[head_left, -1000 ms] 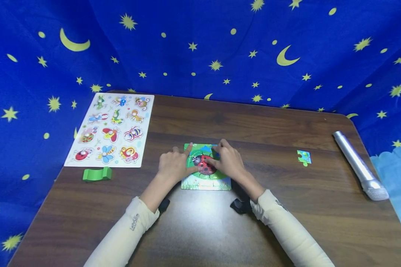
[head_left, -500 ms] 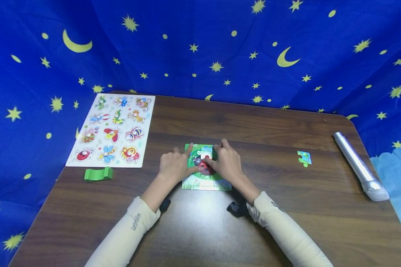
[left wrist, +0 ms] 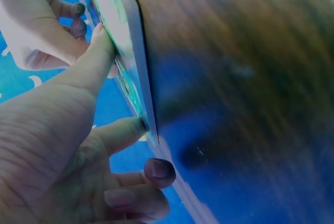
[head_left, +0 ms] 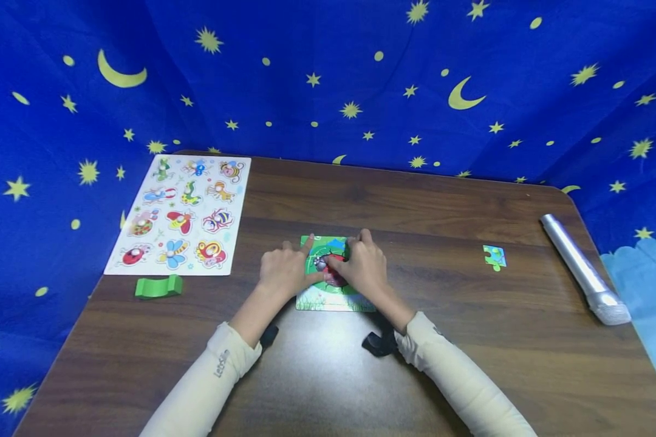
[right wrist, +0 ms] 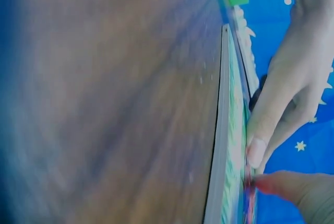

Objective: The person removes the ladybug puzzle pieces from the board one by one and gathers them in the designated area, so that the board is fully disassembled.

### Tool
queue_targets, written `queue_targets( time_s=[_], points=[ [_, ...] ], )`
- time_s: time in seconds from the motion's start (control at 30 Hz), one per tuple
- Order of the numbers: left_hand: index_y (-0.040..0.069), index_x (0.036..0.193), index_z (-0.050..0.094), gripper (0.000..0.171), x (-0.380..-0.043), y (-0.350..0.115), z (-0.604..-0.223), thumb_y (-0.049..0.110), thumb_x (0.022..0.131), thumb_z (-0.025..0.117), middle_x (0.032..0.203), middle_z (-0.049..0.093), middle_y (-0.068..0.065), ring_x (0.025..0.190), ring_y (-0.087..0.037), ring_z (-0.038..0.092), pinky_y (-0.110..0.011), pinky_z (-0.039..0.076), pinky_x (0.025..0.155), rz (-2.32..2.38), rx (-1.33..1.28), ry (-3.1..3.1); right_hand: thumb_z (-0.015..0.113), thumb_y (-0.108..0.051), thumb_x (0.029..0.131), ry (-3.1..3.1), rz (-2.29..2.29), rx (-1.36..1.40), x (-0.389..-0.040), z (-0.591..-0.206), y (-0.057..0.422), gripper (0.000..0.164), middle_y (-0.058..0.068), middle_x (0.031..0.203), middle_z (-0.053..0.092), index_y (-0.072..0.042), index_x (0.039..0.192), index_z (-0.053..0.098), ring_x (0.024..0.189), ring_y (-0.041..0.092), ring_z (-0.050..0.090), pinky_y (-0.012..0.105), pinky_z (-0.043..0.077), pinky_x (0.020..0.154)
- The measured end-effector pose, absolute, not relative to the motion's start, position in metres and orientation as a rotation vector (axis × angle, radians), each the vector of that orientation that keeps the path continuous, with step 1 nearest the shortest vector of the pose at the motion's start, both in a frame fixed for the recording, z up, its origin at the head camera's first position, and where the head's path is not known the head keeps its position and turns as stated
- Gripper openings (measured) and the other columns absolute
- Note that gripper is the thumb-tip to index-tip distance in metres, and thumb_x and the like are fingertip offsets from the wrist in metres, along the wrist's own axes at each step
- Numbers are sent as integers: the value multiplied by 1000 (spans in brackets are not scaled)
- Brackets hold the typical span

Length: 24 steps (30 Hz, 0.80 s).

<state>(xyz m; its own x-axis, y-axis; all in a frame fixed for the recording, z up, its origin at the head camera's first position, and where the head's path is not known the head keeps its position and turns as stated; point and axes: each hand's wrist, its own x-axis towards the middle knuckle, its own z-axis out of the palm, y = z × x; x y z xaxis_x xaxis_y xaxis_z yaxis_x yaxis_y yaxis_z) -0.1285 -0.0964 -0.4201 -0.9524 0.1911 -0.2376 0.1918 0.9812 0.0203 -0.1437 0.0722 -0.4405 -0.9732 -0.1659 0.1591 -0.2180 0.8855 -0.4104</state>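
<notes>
A small square ladybug jigsaw puzzle (head_left: 333, 302) lies flat on the table in the head view, with green around the red beetle. My left hand (head_left: 284, 270) rests on its left side. Thumb and index finger are spread over the puzzle, and the left wrist view shows the other fingers loosely bent off its edge. From the right, my right hand (head_left: 366, 264) presses its thumb on the ladybug near the middle. Its index finger is at the upper right of the puzzle, partly hidden. A loose jigsaw piece (head_left: 495, 257), blue and green, lies apart to the right.
A white insect peg board (head_left: 164, 240) lies at the back left, with a green arched block (head_left: 159, 287) just in front of it. Toward the right edge lies a silver microphone (head_left: 582, 267). A blue star curtain (head_left: 306, 91) hangs behind the wooden table (head_left: 415, 206).
My right hand has shifted slightly left, its thumb moving across the ladybug. A pale patch at the puzzle's top middle half a second ago now shows blue and green. My left hand stays put.
</notes>
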Motion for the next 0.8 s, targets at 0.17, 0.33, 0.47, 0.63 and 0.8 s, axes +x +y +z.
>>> queue_targets(
  time_s=[0.17, 0.33, 0.47, 0.63, 0.8],
  points=[
    [24, 157, 30, 95, -128, -96, -419, 78, 83, 54, 107, 65, -19, 58, -18, 49, -32, 38, 53, 1, 275, 2890, 84, -45, 75, -2981, 752, 238, -148, -437, 75, 58, 13, 96, 59, 5, 102, 74, 65, 27, 61, 42, 54, 60],
    [24, 157, 30, 94, -127, -96, -418, 77, 83, 55, 125, 62, -25, 59, -20, 52, -33, 41, 54, 20, 274, 2886, 83, -46, 76, -3003, 818, 224, -149, -433, 80, 65, 13, 100, 60, 5, 113, 72, 71, 27, 61, 42, 54, 66],
    [24, 158, 28, 94, -127, -96, -418, 77, 84, 54, 125, 62, -25, 60, -21, 53, -33, 42, 55, 28, 268, 2871, 84, -45, 76, -2971, 785, 248, -149, -429, 91, 64, 13, 102, 60, 3, 115, 71, 64, 23, 56, 39, 51, 60],
    [24, 158, 26, 96, -126, -96, -419, 78, 84, 53, 129, 60, -26, 58, -19, 50, -32, 40, 54, 41, 256, 2866, 85, -42, 76, -2919, 765, 231, -151, -422, 121, 60, 14, 103, 58, 1, 116, 71, 69, 25, 56, 41, 50, 61],
    [24, 158, 27, 96, -127, -95, -419, 77, 83, 54, 129, 60, -27, 56, -19, 48, -32, 38, 53, 59, 255, 2869, 84, -38, 77, -2876, 749, 216, -154, -422, 161, 57, 15, 100, 55, 3, 115, 71, 76, 29, 57, 46, 51, 68]
  ],
)
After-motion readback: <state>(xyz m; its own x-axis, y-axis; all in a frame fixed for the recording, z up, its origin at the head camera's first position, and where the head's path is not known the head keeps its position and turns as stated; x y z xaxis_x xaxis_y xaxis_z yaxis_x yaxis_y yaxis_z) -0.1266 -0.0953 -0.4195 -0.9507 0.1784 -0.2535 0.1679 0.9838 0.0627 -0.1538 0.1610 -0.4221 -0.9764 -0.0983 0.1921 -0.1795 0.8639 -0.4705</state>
